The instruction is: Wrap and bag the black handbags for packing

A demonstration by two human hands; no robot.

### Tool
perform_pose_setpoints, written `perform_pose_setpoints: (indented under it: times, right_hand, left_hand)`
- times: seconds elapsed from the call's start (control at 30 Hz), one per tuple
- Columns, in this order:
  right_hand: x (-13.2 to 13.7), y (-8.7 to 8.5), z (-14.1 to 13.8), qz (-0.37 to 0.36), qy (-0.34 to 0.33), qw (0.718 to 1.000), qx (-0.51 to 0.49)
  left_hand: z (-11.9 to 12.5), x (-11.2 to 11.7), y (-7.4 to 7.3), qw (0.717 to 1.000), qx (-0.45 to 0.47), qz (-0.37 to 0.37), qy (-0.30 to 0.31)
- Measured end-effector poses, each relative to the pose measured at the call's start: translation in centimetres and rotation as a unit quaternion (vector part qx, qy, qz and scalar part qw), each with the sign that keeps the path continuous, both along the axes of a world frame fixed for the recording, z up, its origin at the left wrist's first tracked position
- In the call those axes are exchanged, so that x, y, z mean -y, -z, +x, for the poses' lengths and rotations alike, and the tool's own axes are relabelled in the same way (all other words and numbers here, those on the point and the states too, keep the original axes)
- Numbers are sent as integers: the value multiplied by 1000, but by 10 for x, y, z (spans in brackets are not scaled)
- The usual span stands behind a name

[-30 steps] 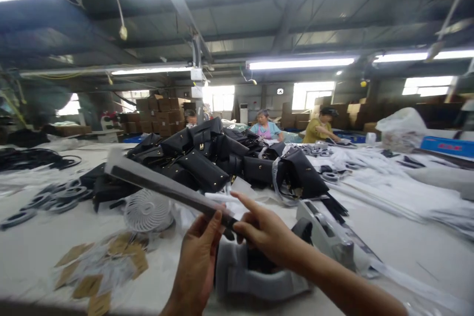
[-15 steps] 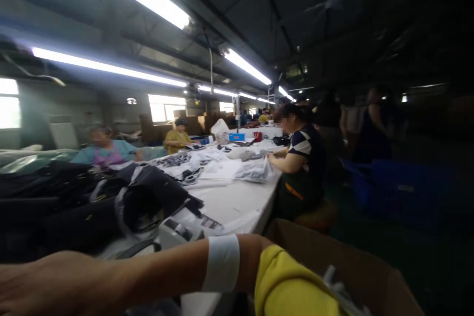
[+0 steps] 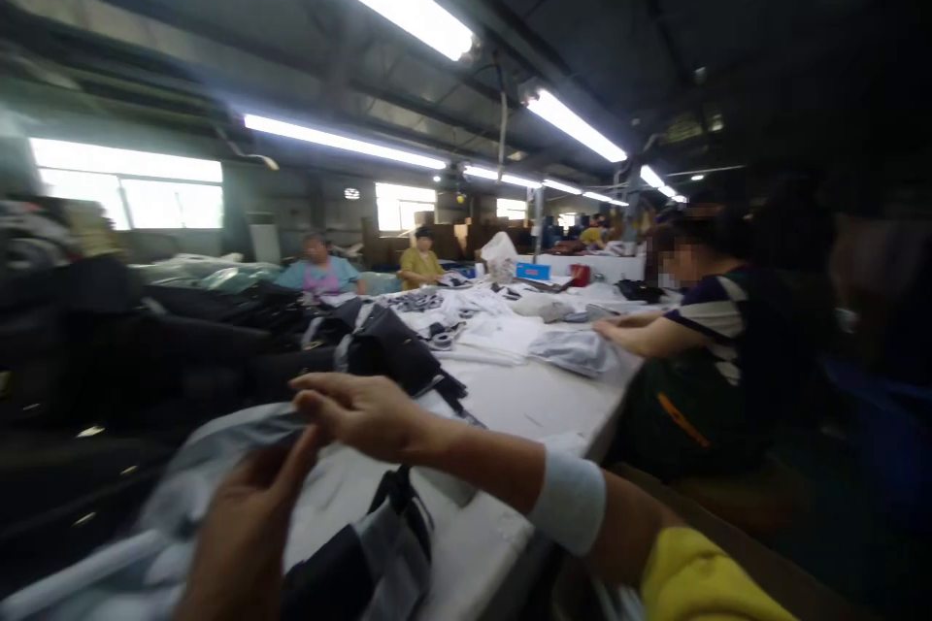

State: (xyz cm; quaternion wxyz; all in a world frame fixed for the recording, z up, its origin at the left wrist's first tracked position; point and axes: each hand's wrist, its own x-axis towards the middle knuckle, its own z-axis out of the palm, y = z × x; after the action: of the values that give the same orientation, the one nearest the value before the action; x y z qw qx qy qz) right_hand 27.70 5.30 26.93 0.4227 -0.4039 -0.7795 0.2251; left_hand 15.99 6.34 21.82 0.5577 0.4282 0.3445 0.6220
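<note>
My right hand (image 3: pixel 364 415), on the arm with a pale band and a yellow sleeve, pinches the upper edge of a greyish see-through plastic bag (image 3: pixel 244 427). Close below it, my left hand (image 3: pixel 244 524) has its thumb and fingers at the same edge, nearly meeting the right fingertips. The plastic trails down to the left, partly blurred and hidden behind my left hand. In front of me on the white table (image 3: pixel 502 495) lies a black item with grey parts and straps (image 3: pixel 371 553), its exact kind unclear.
Dark bag-like goods (image 3: pixel 196 349) are heaped at the left. A co-worker (image 3: pixel 714 340) sits at the table's right edge, hands on a grey plastic-wrapped piece (image 3: pixel 575 349). Two people sit across the table. A blue box (image 3: pixel 533 271) stands farther back.
My view has swung left. My right hand has come from the lower left edge to the plastic, and my left hand has come into view beside it.
</note>
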Motion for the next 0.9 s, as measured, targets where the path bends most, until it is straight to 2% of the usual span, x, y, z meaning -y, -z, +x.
perform_pose_setpoints:
  times: [0.03, 0.1, 0.17, 0.27, 0.33, 0.4, 0.47, 0.57, 0.67, 0.8, 0.9]
  right_hand:
    - [1, 1, 3, 0, 10, 1000, -2]
    - [-3, 1, 8, -5, 15, 1000, -14]
    - [-9, -1, 13, -25, 6, 999, -44]
    - [-14, -8, 18, -73, -35, 992, -93]
    - [-16, -13, 20, -102, -58, 985, -127]
    - [-17, -15, 22, -122, -76, 979, -145]
    - [-19, -17, 24, -137, -92, 975, -146]
    - [-21, -16, 27, -150, -108, 973, -141]
    - [-25, -14, 32, -143, -125, 975, -118]
    - [-34, -9, 40, -147, -149, 973, -93]
    - [-40, -3, 47, -174, -192, 964, -62]
  left_hand:
    - [-8, 8, 4, 999, -29, 19, -12]
    - [-16, 20, 10, 998, -29, 50, 6]
    - [-20, 26, 14, 999, -21, 49, -3]
    - [-36, 31, 22, 996, 70, -38, 42]
    - [-54, 33, 26, 978, 169, -99, 66]
    - [-75, 29, 26, 961, 247, -116, 56]
    - [-96, 20, 22, 952, 288, -103, 18]
    - [-126, 5, 11, 948, 301, -64, -83]
    - [-153, 2, -7, 943, 295, -21, -155]
    - [-178, 22, -37, 943, 255, 34, -211]
    - [-188, 42, -65, 950, 202, 49, -234]
